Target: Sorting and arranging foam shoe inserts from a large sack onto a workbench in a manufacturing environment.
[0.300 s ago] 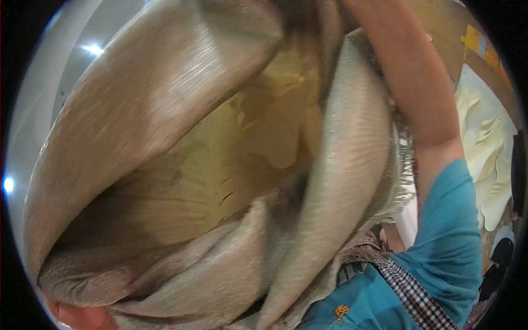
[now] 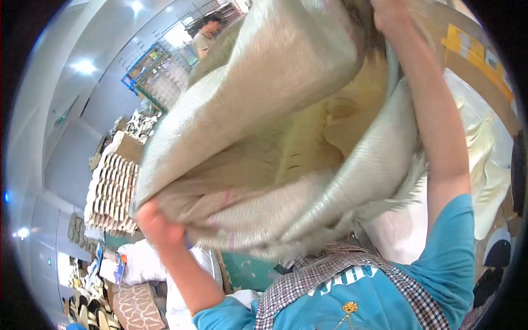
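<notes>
A big beige woven sack (image 2: 286,60) hangs raised in front of me, its mouth spread wide toward me. Inside it I see yellowish, pale flat pieces (image 2: 341,135), blurred and partly shaded. My left hand (image 2: 162,223) is closed on the sack's rim at its lower left, the fingers partly hidden by the fabric. At the upper right my right hand (image 2: 390,16) grips the opposite part of the rim, cut off by the picture's top edge. The sack's frayed, folded lower edge lies close to my checked apron (image 2: 330,256).
On the right, a white sheet (image 2: 459,88) bears cream-coloured pieces, with a yellow strip (image 2: 467,47) beyond. Stacked pale layered pieces (image 2: 113,190) stand at left. Shoes (image 2: 91,305) lie lower left. Another person (image 2: 206,36) is behind the sack near a blue-edged rack (image 2: 146,69).
The sack has moved up and to the right and its opening has tilted. My left hand has risen with the rim. More of the room on the left now shows.
</notes>
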`<move>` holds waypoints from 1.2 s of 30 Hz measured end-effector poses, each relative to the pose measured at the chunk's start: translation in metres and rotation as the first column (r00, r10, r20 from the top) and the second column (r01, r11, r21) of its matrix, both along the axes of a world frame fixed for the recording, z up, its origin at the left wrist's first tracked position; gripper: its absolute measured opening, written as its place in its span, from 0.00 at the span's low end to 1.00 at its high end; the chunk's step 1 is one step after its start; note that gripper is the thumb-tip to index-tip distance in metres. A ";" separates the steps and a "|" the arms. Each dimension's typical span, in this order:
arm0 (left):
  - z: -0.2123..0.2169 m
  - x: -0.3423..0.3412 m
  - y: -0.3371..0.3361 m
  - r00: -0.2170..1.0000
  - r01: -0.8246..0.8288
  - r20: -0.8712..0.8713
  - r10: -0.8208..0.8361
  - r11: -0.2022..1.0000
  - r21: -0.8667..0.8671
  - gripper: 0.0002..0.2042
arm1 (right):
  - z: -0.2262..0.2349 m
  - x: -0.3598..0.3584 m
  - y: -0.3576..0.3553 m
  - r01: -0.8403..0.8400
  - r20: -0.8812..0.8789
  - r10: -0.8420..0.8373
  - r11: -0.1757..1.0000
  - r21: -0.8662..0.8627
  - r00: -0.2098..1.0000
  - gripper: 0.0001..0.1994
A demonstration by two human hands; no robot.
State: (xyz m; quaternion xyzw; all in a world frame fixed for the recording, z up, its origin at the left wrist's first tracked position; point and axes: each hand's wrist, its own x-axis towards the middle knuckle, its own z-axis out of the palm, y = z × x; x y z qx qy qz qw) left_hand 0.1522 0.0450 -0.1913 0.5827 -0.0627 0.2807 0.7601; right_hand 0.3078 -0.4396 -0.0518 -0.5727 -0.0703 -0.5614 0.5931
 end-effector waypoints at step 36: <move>-0.228 0.122 -0.370 0.524 0.808 -0.773 -0.358 -0.078 0.584 0.14 | -0.463 -0.149 0.037 -0.545 -0.994 -0.060 0.838 0.001 -0.094 0.24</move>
